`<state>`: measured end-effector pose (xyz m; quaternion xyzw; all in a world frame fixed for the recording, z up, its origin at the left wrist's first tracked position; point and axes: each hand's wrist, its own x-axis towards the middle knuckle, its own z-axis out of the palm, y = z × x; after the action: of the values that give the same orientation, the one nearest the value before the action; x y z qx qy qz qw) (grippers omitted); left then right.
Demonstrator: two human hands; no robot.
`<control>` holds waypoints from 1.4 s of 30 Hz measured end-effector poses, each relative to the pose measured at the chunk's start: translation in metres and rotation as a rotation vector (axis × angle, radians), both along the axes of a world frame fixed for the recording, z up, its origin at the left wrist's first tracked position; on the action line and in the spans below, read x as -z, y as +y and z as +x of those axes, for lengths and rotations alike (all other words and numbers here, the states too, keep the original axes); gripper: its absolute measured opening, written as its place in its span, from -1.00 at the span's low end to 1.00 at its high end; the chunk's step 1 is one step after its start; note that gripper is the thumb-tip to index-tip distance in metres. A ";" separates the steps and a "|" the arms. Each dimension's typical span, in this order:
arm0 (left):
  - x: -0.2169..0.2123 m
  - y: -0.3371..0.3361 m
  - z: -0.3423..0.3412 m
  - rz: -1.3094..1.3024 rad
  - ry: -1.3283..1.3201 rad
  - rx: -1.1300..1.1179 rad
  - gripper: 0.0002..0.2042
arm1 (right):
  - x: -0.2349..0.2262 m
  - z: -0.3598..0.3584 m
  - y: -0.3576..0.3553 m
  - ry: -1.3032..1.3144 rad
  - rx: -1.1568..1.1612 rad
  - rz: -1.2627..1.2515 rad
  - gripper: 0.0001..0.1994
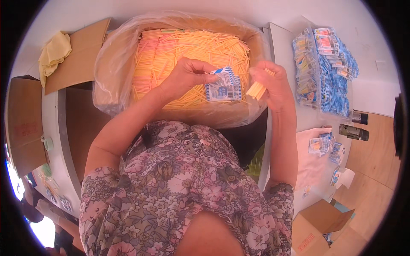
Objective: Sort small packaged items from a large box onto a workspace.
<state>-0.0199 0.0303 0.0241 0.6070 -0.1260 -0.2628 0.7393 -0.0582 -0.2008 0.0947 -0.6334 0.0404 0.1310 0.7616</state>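
In front of me stands a large box lined with a clear plastic bag (112, 70), filled with thin straw-like sticks (164, 64) in yellow, orange and pink. Over its right half, my left hand (185, 79) pinches a small blue-and-clear plastic packet (223, 87) by its upper left edge. What lies inside the packet I cannot make out. At the box's right edge, my right hand (276, 87) is closed around a small bundle of yellow sticks (259, 88), whose ends point down and left. The bundle and the packet are close together but apart.
On the right, a clear plastic container (317, 91) holds many blue packets. Nearer lie a pink cloth (305, 153), loose packets (319, 145), a dark cylinder (354, 132) and an open cardboard box (326, 217). Leftward are a yellow cloth (55, 51), cardboard (81, 55) and another person's gloved hand (45, 208).
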 end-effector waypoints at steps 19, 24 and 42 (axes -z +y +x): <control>0.011 -0.001 0.000 0.104 -0.106 0.070 -0.91 | 0.009 0.005 0.004 0.009 0.089 -0.120 -0.87; 0.007 -0.006 -0.001 -0.059 -0.093 -0.031 -0.92 | -0.004 0.011 0.011 0.067 0.031 -0.091 -0.86; -0.003 -0.012 -0.004 -0.064 -0.106 0.102 -0.89 | -0.016 0.011 0.035 -0.430 -0.059 -0.869 -0.78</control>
<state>-0.0237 0.0184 0.0269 0.5889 -0.2040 -0.2634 0.7363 -0.0473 -0.1654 0.1107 -0.9064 -0.0848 -0.0101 0.4136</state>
